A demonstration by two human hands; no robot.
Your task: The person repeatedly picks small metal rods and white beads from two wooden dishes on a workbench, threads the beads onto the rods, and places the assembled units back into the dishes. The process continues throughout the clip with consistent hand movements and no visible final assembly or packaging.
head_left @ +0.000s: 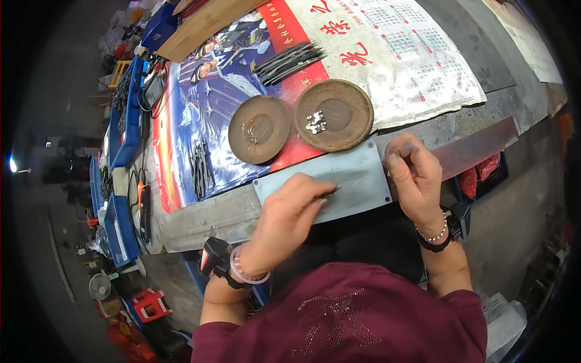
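My left hand (292, 209) is closed in a pinch over a pale grey plate (363, 172) with screws at its corners. A small dark tip sticks out at its fingertips; what it belongs to is not clear. At the plate's right edge, my right hand (416, 175) has thumb and forefinger pressed together, and anything between them is too small to make out. Beyond the plate, a round wooden dish (239, 118) holds thin copper-coloured pieces. Beside it, a larger wooden dish (360, 124) holds small shiny silvery pieces.
A bundle of thin black strips (290, 62) lies behind the dishes, and a smaller black bundle (198, 169) lies left. Both rest on a printed calendar sheet (423, 78). Blue bins (124, 130) line the left edge, near an orange-and-black tool (143, 202). A reddish-brown strip (475, 148) extends right.
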